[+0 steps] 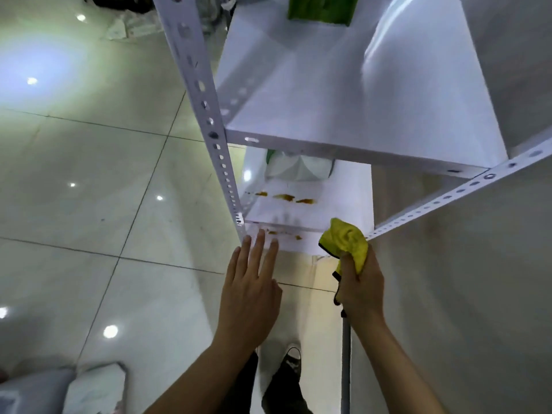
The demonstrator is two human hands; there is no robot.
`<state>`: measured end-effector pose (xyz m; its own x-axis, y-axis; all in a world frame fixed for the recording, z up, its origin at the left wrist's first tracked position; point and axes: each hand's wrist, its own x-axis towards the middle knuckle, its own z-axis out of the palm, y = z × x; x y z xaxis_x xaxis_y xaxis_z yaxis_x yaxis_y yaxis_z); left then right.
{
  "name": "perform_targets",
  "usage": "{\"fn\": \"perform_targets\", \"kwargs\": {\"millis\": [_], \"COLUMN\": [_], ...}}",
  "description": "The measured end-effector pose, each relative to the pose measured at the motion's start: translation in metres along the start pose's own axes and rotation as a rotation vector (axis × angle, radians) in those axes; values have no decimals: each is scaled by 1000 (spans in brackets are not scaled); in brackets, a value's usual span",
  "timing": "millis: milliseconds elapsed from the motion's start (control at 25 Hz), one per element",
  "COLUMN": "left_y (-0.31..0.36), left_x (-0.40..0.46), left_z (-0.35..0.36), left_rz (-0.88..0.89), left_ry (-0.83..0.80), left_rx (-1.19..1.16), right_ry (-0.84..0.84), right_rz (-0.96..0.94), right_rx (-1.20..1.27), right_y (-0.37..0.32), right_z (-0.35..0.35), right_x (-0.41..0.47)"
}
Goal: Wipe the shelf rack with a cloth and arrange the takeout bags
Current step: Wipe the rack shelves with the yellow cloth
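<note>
right hand [360, 286] clenched round yellow cloth [346, 242], left hand [251, 285] flat n open by stained lower shelf [298, 210], white bag [298, 168] further back

We look down a white metal shelf rack [343, 115] standing on a glossy tiled floor [89, 174]. Our left hand [251, 291] reaches forward, flat, fingers spread, with its fingertips at the front edge of a lower shelf [298, 213]. Our right hand [361, 288] grips a bunched yellow cloth [346, 239] just beside that edge. Brown stains [286, 198] streak the lower shelf. Behind them sits a white takeout bag [298, 170]. A green bag [322, 8] stands on the upper shelf.
</note>
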<state>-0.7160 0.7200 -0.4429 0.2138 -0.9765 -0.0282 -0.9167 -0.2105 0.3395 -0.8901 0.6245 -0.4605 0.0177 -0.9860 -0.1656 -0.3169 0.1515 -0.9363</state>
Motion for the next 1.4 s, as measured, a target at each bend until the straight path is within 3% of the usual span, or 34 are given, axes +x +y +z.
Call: {"fn": "perform_targets", "kwargs": {"millis": [120, 240, 400, 600, 720, 920, 1240, 1400], "left_y": [-4, -13, -24, -52, -72, -86, -107, -105], "left_x": [-2, 1, 28, 81, 88, 82, 82, 82], "left_z": [37, 77, 118, 152, 165, 166, 153, 149], "left_rz": [-67, -98, -96, -67, -114, -157, -56, -40], "left_ry": [-50, -77, -69, -54, -94, -96, -136, -130], "left_rx": [11, 8, 7, 83, 78, 2, -48, -104], "right_ry": [16, 11, 33, -199, -120, -352, -169, -195], "right_rz": [90, -155, -451, -447, -551, -697, -646, -659], "right_rx": [-15, -60, -458, -858, -818, -815, -888, -793], "right_y": [40, 50, 60, 120, 139, 129, 119, 123], "right_z": [7, 15, 36, 82, 87, 112, 130, 126], "right_x": [19, 53, 136, 166, 167, 159, 123, 114]}}
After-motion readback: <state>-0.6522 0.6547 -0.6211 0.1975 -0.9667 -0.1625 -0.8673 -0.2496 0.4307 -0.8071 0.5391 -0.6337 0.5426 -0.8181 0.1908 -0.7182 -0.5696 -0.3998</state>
